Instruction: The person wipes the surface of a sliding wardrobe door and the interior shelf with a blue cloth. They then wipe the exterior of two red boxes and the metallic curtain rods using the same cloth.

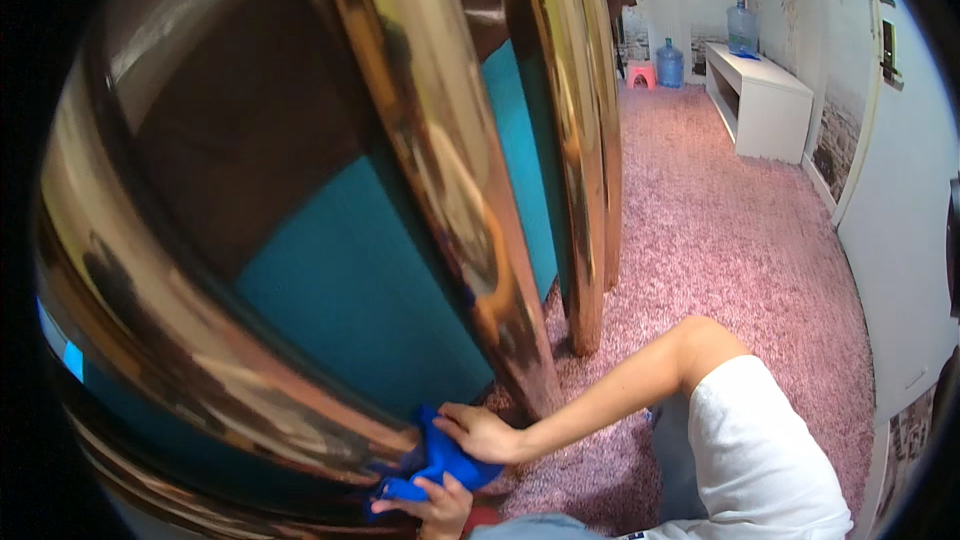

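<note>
A bright blue cloth (455, 458) is bunched against the lower end of a shiny gold tube (250, 385), close to the pink carpet. From the right, my bent right arm reaches in, and my right hand (485, 434) grips the cloth's upper part with its fingers curled over it. Just below, my left hand (445, 508) pinches the cloth's near edge, its fingers bent around the fabric. The cloth hides part of the tube's foot and some of my fingertips.
More gold tubes (440, 150) rise in a row, with teal panels (365, 280) and a dark brown surface behind them. Pink shaggy carpet (720, 240) stretches back to a white low cabinet (770, 105), a blue water jug (670, 65) and a pink stool (641, 74). A white door (905, 180) stands right.
</note>
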Action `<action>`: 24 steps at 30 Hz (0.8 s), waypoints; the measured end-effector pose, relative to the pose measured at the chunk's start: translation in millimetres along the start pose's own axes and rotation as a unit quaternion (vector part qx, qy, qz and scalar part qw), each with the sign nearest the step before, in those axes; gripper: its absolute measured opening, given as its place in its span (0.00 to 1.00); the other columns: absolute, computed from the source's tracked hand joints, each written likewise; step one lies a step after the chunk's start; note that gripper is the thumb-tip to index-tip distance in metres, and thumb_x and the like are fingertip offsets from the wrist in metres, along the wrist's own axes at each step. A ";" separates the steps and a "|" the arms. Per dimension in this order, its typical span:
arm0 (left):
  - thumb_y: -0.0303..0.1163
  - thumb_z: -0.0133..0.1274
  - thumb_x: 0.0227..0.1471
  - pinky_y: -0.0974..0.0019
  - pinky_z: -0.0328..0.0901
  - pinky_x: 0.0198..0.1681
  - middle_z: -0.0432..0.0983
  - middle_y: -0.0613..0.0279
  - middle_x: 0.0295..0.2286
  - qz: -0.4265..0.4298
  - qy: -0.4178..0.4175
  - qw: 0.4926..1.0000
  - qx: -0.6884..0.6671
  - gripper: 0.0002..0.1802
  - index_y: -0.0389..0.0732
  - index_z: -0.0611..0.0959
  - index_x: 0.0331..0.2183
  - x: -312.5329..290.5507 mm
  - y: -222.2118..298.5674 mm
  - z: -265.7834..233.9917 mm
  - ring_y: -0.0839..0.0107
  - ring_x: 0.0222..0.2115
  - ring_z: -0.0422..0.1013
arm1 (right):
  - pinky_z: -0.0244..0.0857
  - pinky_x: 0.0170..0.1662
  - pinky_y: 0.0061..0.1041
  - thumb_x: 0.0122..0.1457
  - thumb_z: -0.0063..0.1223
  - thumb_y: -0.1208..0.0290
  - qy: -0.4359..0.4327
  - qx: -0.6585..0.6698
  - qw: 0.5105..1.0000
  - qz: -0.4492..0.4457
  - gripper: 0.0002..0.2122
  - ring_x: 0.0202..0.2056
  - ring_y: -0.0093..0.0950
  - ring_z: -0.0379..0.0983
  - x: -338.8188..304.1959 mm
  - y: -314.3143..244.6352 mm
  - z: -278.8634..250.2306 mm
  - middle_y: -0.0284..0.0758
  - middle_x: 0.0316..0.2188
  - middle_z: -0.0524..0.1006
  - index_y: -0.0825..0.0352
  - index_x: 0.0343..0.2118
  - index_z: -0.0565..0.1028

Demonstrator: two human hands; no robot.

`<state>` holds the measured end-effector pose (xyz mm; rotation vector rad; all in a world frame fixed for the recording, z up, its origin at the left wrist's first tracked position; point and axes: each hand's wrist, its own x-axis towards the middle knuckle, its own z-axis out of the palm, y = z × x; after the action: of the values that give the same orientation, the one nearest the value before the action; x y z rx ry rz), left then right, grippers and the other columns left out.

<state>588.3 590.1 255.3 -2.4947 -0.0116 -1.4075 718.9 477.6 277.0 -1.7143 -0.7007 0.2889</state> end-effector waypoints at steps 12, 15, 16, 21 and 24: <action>0.41 0.46 0.60 0.26 0.38 0.60 0.27 0.35 0.64 0.079 0.103 0.976 0.177 0.45 0.35 0.41 0.65 80.4 105.9 39.4 0.25 0.63 0.35 | 0.66 0.46 0.33 0.63 0.51 0.73 0.044 0.130 0.894 -0.427 0.07 0.41 0.39 0.72 -15.7 -67.0 -230.5 0.46 0.41 0.74 0.71 0.39 0.71; 0.33 0.45 0.60 0.36 0.41 0.63 0.25 0.19 0.61 0.062 0.121 0.985 -0.106 0.49 0.32 0.29 0.64 172.7 162.9 45.6 0.29 0.64 0.33 | 0.64 0.46 0.31 0.63 0.50 0.70 0.185 0.157 0.848 -0.471 0.09 0.42 0.35 0.70 3.0 -49.4 -284.0 0.48 0.44 0.71 0.70 0.41 0.69; 0.31 0.46 0.59 0.38 0.41 0.64 0.27 0.19 0.61 0.091 0.118 0.982 -0.115 0.50 0.30 0.29 0.64 203.6 184.0 54.6 0.30 0.64 0.33 | 0.64 0.46 0.30 0.64 0.48 0.69 0.223 0.155 0.837 -0.475 0.09 0.41 0.33 0.69 11.4 -48.3 -303.4 0.47 0.43 0.71 0.69 0.40 0.69; 0.29 0.48 0.60 0.45 0.32 0.66 0.27 0.30 0.65 -0.102 0.180 0.951 -0.230 0.45 0.30 0.38 0.65 336.3 263.5 87.0 0.38 0.66 0.29 | 0.65 0.44 0.30 0.63 0.50 0.72 0.367 0.018 0.740 -0.564 0.06 0.40 0.34 0.70 73.8 -66.9 -407.8 0.46 0.42 0.72 0.69 0.38 0.71; 0.33 0.53 0.58 0.45 0.34 0.66 0.28 0.30 0.65 -0.127 0.226 0.939 -0.225 0.47 0.33 0.42 0.66 411.5 261.3 90.5 0.39 0.66 0.26 | 0.66 0.43 0.29 0.63 0.52 0.73 0.393 0.063 0.722 -0.566 0.06 0.40 0.34 0.71 119.7 -94.5 -436.7 0.45 0.44 0.71 0.70 0.39 0.72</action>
<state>917.7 308.2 495.8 -2.4989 0.0930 -2.2918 1020.9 211.0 504.3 -0.8442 -0.8917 -1.1661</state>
